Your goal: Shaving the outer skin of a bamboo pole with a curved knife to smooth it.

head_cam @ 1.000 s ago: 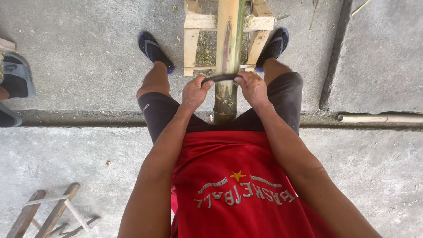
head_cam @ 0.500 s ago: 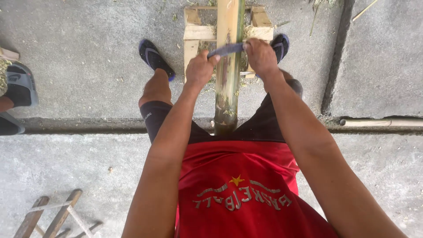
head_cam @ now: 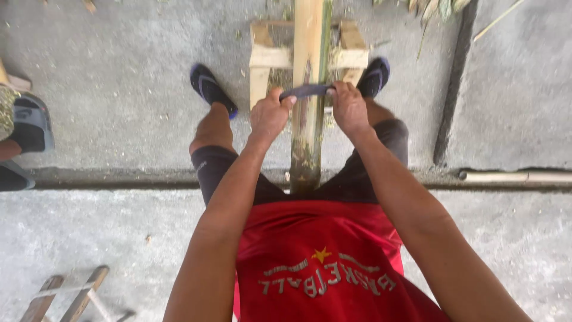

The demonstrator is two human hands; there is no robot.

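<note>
A thick bamboo pole (head_cam: 308,113) runs away from me between my knees, partly green and partly scraped pale. It rests on a small wooden stand (head_cam: 266,58) ahead of my feet. A dark curved blade (head_cam: 306,90) lies across the pole. My left hand (head_cam: 268,113) grips its left end and my right hand (head_cam: 348,107) grips its right end, one on each side of the pole. My arms are stretched forward.
Concrete floor with a step edge (head_cam: 119,179) across the view. Another person's sandalled feet (head_cam: 27,128) are at the left edge. A wooden frame (head_cam: 65,295) lies at lower left, a pale pole (head_cam: 515,176) at right. Green shavings litter the floor near the stand.
Both hands slid the blade away from me along the pole, from near my lap toward the wooden stand, and have now drawn back slightly.
</note>
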